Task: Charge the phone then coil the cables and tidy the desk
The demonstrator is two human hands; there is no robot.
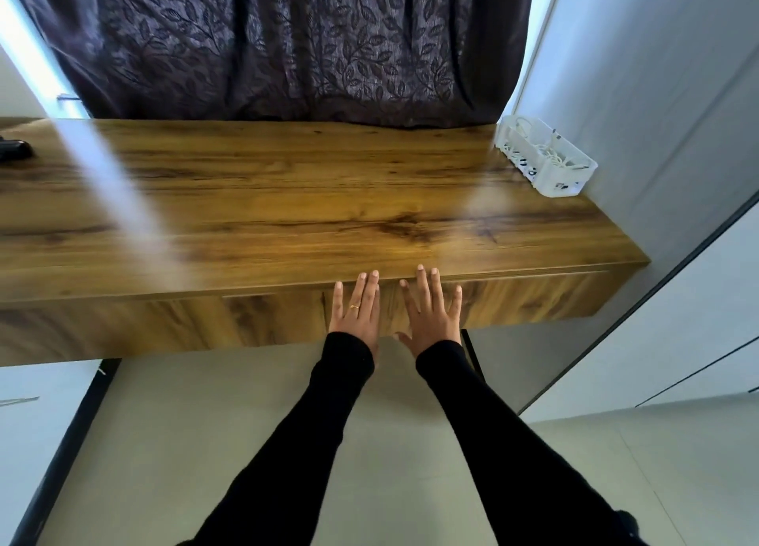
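My left hand and my right hand are stretched out side by side with straight, spread fingers in front of the wooden desk, fingertips level with its front edge. Neither hand holds anything. A white slotted basket with coiled white cables inside stands at the desk's far right corner. A dark object, perhaps the phone, lies at the desk's far left edge, partly cut off by the frame.
A dark leaf-patterned curtain hangs behind the desk. A pale wall and cupboard doors close off the right side. Light floor tiles lie below, with a black strip at the left.
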